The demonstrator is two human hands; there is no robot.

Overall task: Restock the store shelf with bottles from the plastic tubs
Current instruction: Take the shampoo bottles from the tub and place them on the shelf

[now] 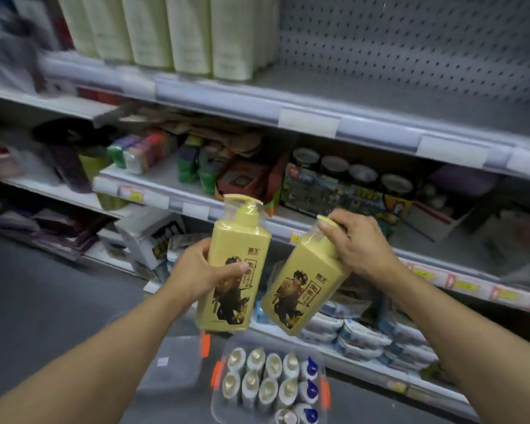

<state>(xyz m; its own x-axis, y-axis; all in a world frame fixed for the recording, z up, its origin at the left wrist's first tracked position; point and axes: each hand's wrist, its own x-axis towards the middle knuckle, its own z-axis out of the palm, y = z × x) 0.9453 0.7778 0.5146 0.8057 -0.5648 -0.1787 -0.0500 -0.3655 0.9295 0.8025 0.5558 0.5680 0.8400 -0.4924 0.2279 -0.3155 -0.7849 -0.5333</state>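
From the head camera: two yellow pump bottles are up in the air in front of the store shelves. The left hand (202, 270) grips the left bottle (233, 270) around its middle, fingers behind, thumb pressed across the front label, and it stands nearly upright. The right hand (358, 243) curls over the neck and pump of the right bottle (300, 286), which tilts, its base swinging toward the left one. Both bottles are squarish, mustard yellow, with a dark cartoon figure and black characters on the front, and clear film wrapped over the pump heads. Directly below them sits a clear plastic tub (323, 393) with orange clips, packed with white bottles (270, 381) showing gold tops, and a few blue caps along its right side. Up top, pale green bottles (190, 32) line the upper shelf (318, 96).
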